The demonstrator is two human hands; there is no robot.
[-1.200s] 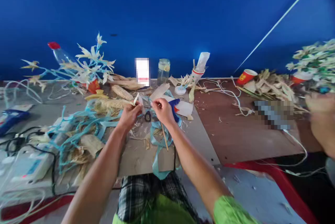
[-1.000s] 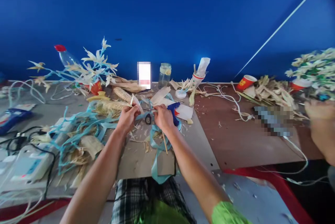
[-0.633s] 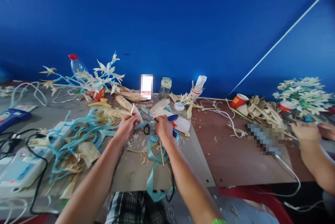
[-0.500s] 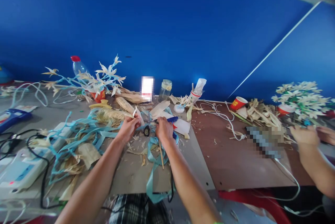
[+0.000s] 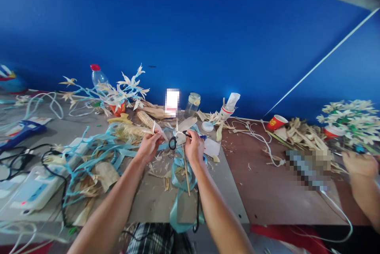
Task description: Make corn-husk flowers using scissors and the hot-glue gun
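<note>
My left hand [image 5: 149, 146] is closed, pinching a pale strip of corn husk [image 5: 160, 130] between thumb and fingertips. My right hand [image 5: 195, 148] grips a pair of scissors [image 5: 172, 143] by one black handle. The other handle ring hangs out to the left, and the handles are spread apart. The thin blades point away from me, apart from the husk. Below the right hand, a thin wooden stick [image 5: 187, 173] and a light blue ribbon [image 5: 178, 206] show. Behind it a white piece of paper [image 5: 211, 147] lies on the table.
Blue wrapped stems [image 5: 80, 167] and a white power strip [image 5: 44, 181] lie at left. Husk flowers [image 5: 130, 84] in a red cup, a corn cob [image 5: 145, 119] and a glass jar [image 5: 192, 103] line the back. A co-worker's hand [image 5: 360, 163] works at far right.
The view has shifted, so the scene sits further right. The scissors have turned in my right hand, and their blades and handles now show spread. My left hand keeps its pinch on the husk.
</note>
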